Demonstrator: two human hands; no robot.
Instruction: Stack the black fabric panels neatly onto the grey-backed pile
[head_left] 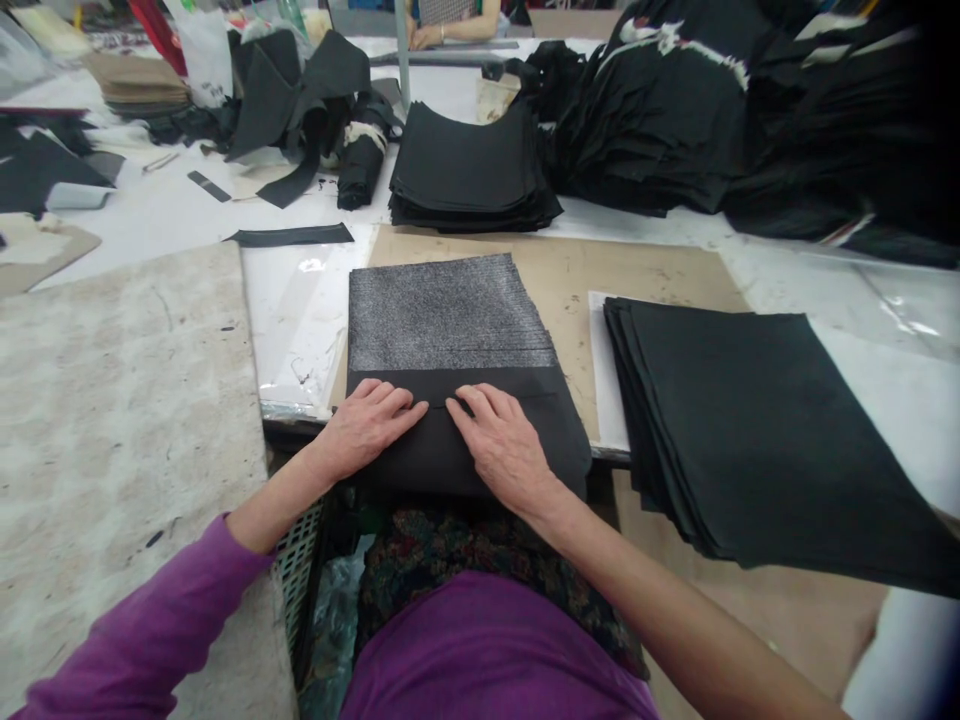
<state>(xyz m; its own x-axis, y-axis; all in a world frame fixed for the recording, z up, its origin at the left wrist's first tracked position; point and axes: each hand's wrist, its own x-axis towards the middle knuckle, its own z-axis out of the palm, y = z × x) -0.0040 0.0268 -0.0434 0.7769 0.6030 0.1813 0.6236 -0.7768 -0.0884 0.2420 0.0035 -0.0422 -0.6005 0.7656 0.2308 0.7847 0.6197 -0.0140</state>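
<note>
A black fabric piece [480, 470] lies in front of me across the table edge, its near part hanging toward my lap. Along it runs a fold or seam line, level with my fingertips. My left hand [371, 420] has its fingers bent and drawn together on this line, thumb pointing inward. Close beside it, my right hand [499, 435] is closed in the same way, with its thumb and fingers on the line. What lies under the fingertips is hidden. Just beyond the hands are layered sheets with a speckled grey surface [442, 310], their right edges fanned out in steps.
To the right, a stack of black sheets [750, 420] overhangs the table edge. Another black stack [472, 165] stands behind the brown board [637, 270]. A pale padded board [127, 420] covers the left side. Black bundles [652, 110] fill the back right. Another person's hand [427, 37] shows far off.
</note>
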